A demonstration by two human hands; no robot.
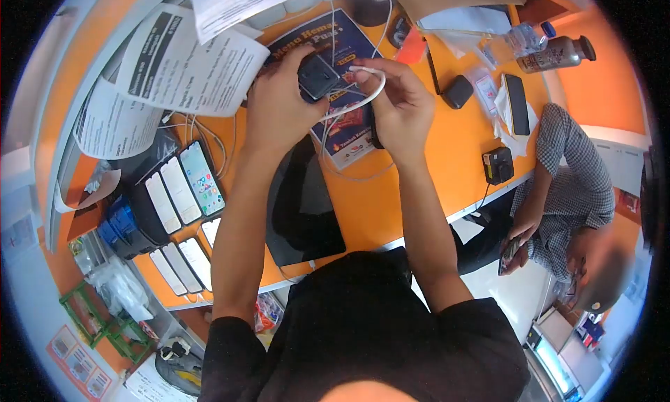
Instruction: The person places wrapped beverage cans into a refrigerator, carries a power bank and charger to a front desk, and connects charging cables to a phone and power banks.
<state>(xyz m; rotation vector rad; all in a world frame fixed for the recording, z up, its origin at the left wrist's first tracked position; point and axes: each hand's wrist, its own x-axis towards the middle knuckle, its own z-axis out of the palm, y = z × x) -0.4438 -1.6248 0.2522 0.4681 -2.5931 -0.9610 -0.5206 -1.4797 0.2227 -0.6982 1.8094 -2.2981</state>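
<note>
My left hand (283,102) is closed around a dark, boxy device (318,79) with a glossy end; its exact kind does not show. In my right hand (405,112), thumb and fingers pinch the end of a white cable (377,88), close to the device's right side. The cable loops down between both hands. I cannot tell whether its tip touches the device. Under my hands lies a dark blue printed menu sheet (352,147). A flat glossy black panel (303,213) rests between my forearms.
Several phones (200,179) lie at left beneath hanging paper sheets (188,67). On the orange desk (433,185), a black boxy gadget (497,166), a phone (516,105), a plastic bottle (513,46) and a metal flask (555,55) stand at right. A seated person (569,172) holds a phone.
</note>
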